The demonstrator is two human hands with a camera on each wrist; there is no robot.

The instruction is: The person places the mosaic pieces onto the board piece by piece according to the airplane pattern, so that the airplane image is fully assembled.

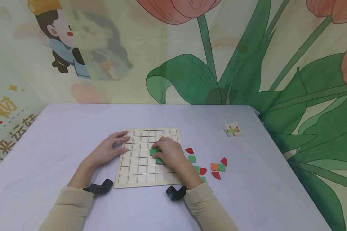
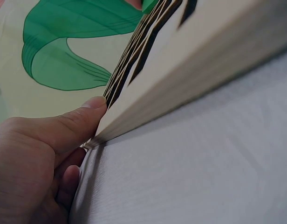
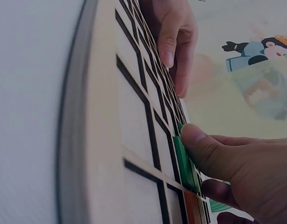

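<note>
A wooden grid board (image 1: 136, 173) lies on the table. My left hand (image 1: 111, 147) rests along its left edge, fingers loosely extended; in the left wrist view the thumb (image 2: 83, 119) touches the rim. Over the board's middle right, my right hand (image 1: 170, 152) pinches a green square tile (image 3: 180, 127) with thumb and fingertips, which partly hide it. Beside these fingers, another green tile (image 1: 153, 152) and a lower green tile (image 1: 159, 160) sit in cells. An orange piece (image 3: 192, 205) shows in the board in the right wrist view.
Right of the board lie loose tiles: a red quarter-round (image 1: 189, 150), a green square (image 1: 192, 158), an orange square (image 1: 214, 166) and several more, some partly behind my right forearm. A small pattern card (image 1: 233, 129) is farther back. The white-covered table (image 1: 75, 128) meets a printed backdrop (image 1: 133, 89).
</note>
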